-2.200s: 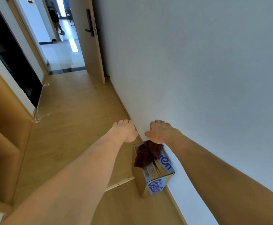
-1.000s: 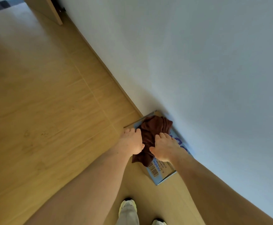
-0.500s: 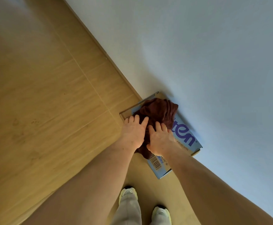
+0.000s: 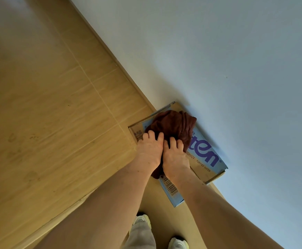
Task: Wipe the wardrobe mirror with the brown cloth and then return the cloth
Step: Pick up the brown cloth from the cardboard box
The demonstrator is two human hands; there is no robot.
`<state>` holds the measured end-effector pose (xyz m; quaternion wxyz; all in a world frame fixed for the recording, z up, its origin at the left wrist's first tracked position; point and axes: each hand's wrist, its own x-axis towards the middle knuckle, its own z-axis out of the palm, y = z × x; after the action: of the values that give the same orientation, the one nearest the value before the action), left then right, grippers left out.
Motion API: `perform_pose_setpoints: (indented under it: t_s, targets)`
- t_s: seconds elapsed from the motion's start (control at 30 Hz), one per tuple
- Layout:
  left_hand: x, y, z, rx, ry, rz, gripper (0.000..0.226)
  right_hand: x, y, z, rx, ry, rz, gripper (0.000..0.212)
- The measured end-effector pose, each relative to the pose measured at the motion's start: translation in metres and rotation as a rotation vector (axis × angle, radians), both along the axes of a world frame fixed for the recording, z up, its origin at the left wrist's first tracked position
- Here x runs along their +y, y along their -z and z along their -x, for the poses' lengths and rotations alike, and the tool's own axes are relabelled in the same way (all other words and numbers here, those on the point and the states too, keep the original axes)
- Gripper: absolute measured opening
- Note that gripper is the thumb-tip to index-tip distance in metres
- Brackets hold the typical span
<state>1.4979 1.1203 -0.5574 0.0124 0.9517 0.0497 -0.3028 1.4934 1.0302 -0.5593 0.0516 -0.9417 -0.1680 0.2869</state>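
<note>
As left hand [image 4: 149,150] and right hand [image 4: 175,157] clutch, crumpled brown cloth [image 4: 175,123] tops carton [image 4: 207,159].

Left hand [image 4: 149,150], right hand [image 4: 175,157] on brown cloth [image 4: 175,123] atop box [image 4: 207,159]

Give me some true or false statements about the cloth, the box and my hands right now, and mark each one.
1. The brown cloth lies on top of the cardboard box. True.
2. The box stands mid-floor, clear of the wall. False: it sits against the white wall.
3. The left hand and right hand both hold the cloth. True.
4. The box print reads "orange juice". False: it reads "purified water".
5. The person is barefoot. False: light shoes show below.
</note>
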Motion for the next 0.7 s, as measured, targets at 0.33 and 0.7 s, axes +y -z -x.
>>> perform_pose_setpoints:
  t_s: [0.33, 0.7]
  targets:
    - [-0.014, -0.019, 0.013, -0.153, 0.044, -0.030, 0.035, -0.015, -0.027, -0.011, -0.138, -0.110, -0.016, 0.030]
    - [-0.022, -0.116, 0.035, -0.186, 0.000, -0.056, 0.029, -0.024, -0.133, -0.005, -0.112, -0.155, -0.001, 0.012]
